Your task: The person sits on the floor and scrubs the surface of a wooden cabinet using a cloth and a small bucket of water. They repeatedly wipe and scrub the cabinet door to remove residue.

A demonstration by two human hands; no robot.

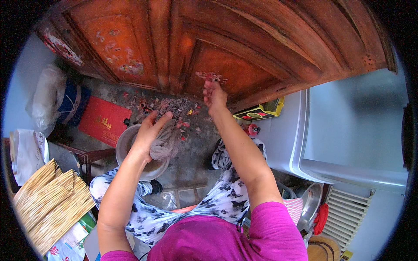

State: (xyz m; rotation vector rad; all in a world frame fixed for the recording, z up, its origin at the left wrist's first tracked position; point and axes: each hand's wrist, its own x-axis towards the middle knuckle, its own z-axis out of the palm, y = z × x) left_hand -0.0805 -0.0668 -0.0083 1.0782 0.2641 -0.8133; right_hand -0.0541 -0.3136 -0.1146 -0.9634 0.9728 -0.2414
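Left hand (150, 130) wrapped around a wet grey rag (165, 143), squeezing it right over a round basin (126, 143) so drips can fall back in. Right hand (214, 96) up high and far, fingertips pinched on scraps of red paper (211, 77) stuck to the brown wooden door (244, 48), likely picking them off. Hands well apart, one low for wringing, one up at the door. Below the door, on the grey floor (187, 169), a heap of torn red and grey bits (174, 108), probably fallen there from the peeling. Further left, a red box (103, 121) and a white bag (45, 98). Near left, a bundle of pale sticks (50, 202). On the right, a big white chest (344, 130) with a yellow box (261, 111) beside it.
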